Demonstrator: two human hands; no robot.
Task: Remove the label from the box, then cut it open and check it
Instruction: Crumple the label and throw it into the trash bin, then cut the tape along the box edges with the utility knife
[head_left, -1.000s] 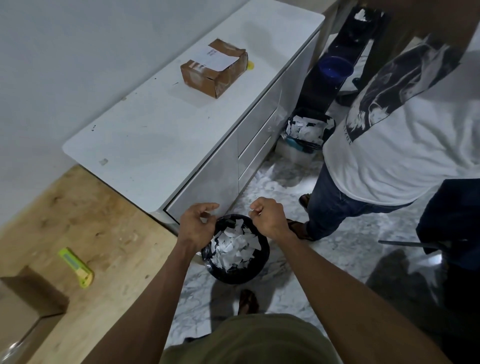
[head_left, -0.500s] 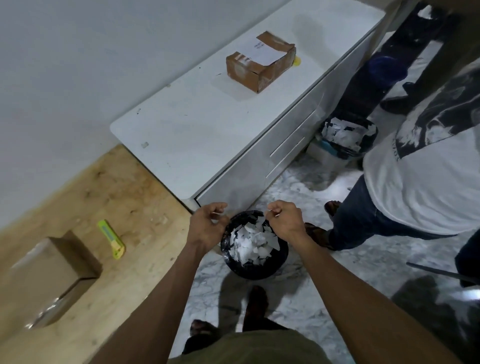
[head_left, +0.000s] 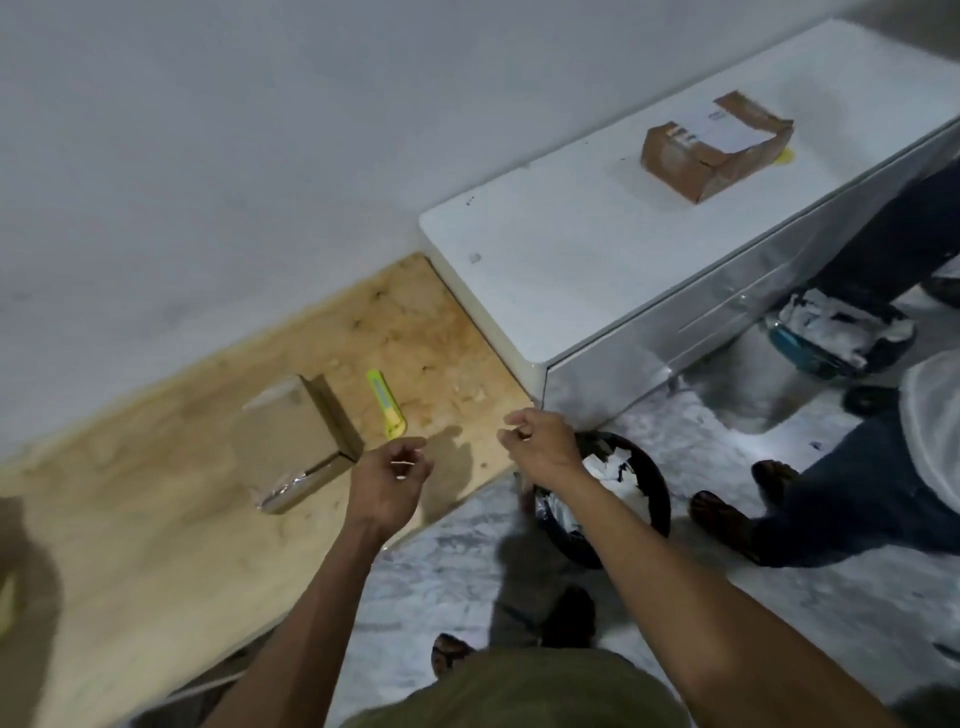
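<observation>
Centre frame, our left hand (head_left: 390, 480) pinches a small white scrap; our right hand (head_left: 540, 448) is loosely curled, its contents indiscernible. Box (head_left: 296, 441) and cutter (head_left: 385, 401) lie left-centre.

A: Box?
B: Plain brown cardboard box (head_left: 296, 439), flat on the pale wooden table (head_left: 156, 545), no label showing, clear tape shining on its near edge, closed.
A: Cutter?
B: Yellow-green plastic utility knife (head_left: 385, 401), lying flat just right of the box, not touching it.
</observation>
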